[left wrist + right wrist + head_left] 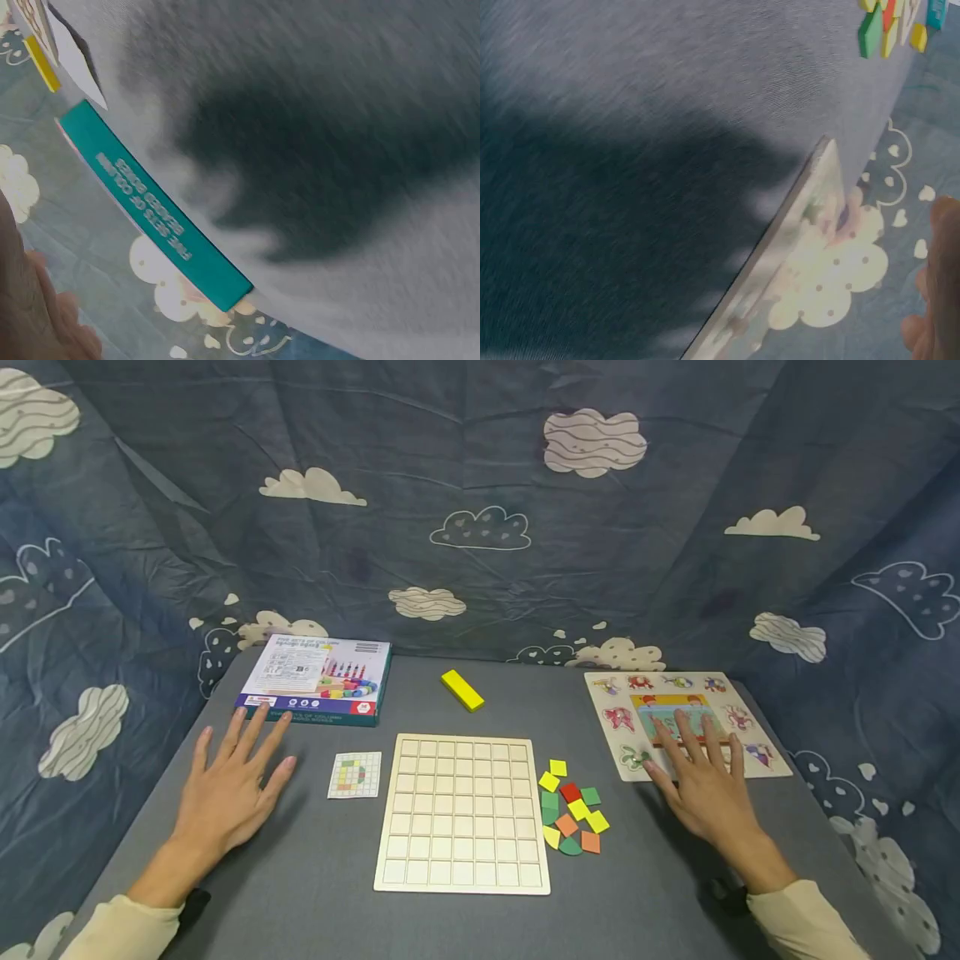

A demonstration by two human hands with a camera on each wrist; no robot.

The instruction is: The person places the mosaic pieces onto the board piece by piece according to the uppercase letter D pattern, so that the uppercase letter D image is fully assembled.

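My left hand (228, 789) hovers with spread fingers at the left of the table, its fingertips overlapping the front edge of a boxed set (315, 681) in the head view. On the right, my right hand (705, 789) is spread palm down, its fingers covering part of a picture puzzle board (611, 743). Neither hand holds anything. Between them lies a pale wooden grid board (463, 814) with bare squares. Beside its right edge are several loose coloured tiles (577, 810) in yellow, green, red and orange. A small pattern card (355, 775) lies left of the board.
A yellow block (462, 691) lies behind the grid board. The left wrist view shows the teal side of the box (157, 206). A dark cloth (480, 460) with cloud prints hangs behind and around the grey table (315, 877).
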